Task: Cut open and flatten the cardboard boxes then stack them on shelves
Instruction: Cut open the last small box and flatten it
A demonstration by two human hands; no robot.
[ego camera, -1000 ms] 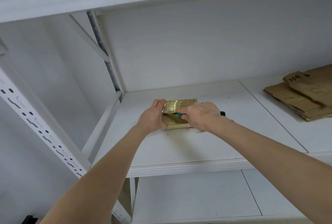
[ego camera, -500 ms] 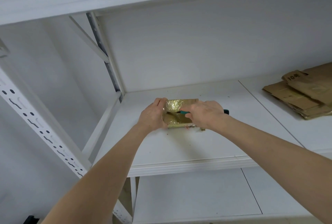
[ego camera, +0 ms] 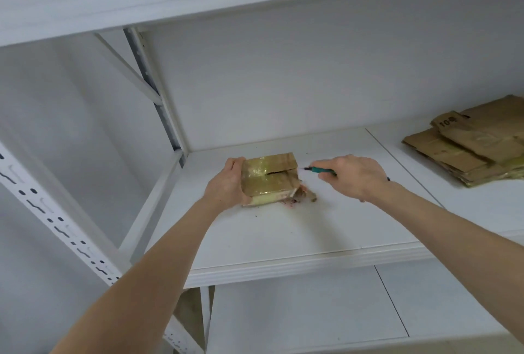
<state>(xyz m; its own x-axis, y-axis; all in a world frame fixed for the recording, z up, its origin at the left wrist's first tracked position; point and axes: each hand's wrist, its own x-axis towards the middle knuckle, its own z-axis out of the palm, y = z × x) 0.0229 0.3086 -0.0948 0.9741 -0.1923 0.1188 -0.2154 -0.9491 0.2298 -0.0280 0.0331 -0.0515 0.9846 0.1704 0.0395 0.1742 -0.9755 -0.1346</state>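
Cardboard box [ego camera: 268, 177] sits on the shelf [ego camera: 283, 240], left hand [ego camera: 226, 186] gripping its end to steady it, while the right hand [ego camera: 355, 177] clenches a green cutter [ego camera: 323, 170] just beside the slit top

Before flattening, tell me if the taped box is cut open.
Partly: the box shows a dark slit from its right edge; rest taped.

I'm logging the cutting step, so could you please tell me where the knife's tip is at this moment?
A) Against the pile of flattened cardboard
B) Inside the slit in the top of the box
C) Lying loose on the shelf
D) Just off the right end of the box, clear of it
D: the knife held in the right hand points at the box, and a small gap shows between its tip and the box's right end.
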